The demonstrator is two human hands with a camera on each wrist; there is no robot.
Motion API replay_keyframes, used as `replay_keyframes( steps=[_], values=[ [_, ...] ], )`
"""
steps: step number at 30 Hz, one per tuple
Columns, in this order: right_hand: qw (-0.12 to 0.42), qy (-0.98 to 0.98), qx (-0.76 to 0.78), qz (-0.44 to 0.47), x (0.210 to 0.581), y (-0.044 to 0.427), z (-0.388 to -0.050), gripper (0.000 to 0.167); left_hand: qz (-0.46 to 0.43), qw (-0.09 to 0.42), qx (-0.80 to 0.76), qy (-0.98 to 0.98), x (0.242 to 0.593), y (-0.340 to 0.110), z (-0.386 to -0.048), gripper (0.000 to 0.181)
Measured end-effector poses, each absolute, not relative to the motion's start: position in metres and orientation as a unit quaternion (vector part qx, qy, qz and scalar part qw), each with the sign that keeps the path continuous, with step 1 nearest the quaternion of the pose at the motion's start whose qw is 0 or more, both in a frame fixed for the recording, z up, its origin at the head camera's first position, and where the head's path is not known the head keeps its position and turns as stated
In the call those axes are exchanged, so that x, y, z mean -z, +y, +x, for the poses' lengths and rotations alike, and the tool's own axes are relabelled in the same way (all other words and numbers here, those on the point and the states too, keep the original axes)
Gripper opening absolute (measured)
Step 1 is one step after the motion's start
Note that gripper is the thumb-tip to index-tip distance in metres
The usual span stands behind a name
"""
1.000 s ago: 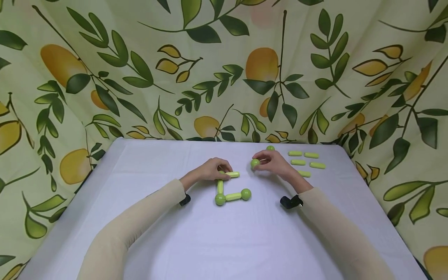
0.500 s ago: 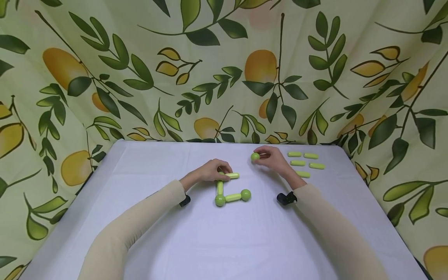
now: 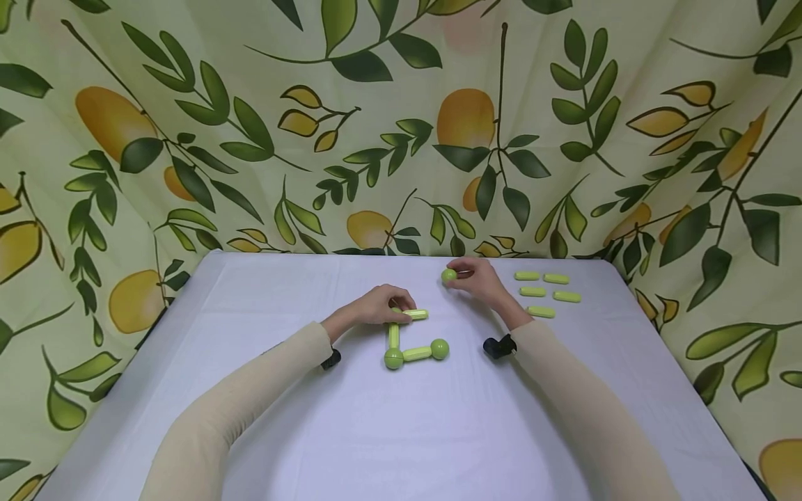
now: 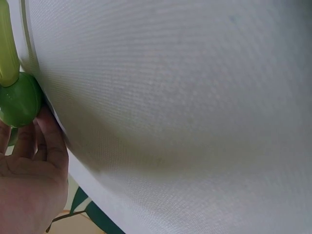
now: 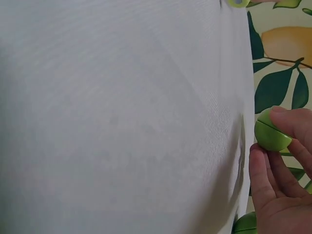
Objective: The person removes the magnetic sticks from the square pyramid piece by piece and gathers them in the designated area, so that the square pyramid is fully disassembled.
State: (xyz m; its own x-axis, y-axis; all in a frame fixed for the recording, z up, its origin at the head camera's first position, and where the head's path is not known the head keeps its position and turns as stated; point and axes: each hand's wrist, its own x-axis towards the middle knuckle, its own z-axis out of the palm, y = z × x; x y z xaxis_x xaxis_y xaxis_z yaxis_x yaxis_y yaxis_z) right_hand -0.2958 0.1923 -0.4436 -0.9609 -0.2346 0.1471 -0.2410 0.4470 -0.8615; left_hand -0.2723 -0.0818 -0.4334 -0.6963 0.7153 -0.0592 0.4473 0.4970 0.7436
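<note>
Our left hand [image 3: 378,304] curls round the rod-and-ball frame [image 3: 393,337] mid-picture while our right hand [image 3: 479,282] pinches a green ball [image 3: 448,276], upper centre: assembly, we judge, next calling for alignment with the bare-ended rod [image 3: 419,314].

A backdrop [image 3: 388,97] printed with green leaves [image 3: 253,130] and orange fruit [image 3: 466,118] fills the upper half of the head frame and runs down both sides; a white tablecloth [image 3: 351,431] spreads over the lower middle, faintly creased.
</note>
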Motion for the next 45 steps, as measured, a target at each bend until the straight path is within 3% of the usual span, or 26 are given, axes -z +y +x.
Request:
replay_keyframes(
  steps=[18,32,45],
  values=[
    [-0.016,-0.873,-0.478,0.094,0.443,0.184,-0.308,0.035,0.343,0.189,-0.364,0.845,0.432,-0.081,-0.272,0.016],
    [-0.036,-0.875,-0.470,0.108,0.433,0.191,-0.304,0.045,0.334,0.196,-0.366,0.846,0.436,-0.080,-0.274,0.017],
    [-0.044,-0.860,-0.486,0.146,0.427,0.205,-0.288,0.042,0.328,0.194,-0.372,0.847,0.437,-0.080,-0.275,0.015]
  ],
)
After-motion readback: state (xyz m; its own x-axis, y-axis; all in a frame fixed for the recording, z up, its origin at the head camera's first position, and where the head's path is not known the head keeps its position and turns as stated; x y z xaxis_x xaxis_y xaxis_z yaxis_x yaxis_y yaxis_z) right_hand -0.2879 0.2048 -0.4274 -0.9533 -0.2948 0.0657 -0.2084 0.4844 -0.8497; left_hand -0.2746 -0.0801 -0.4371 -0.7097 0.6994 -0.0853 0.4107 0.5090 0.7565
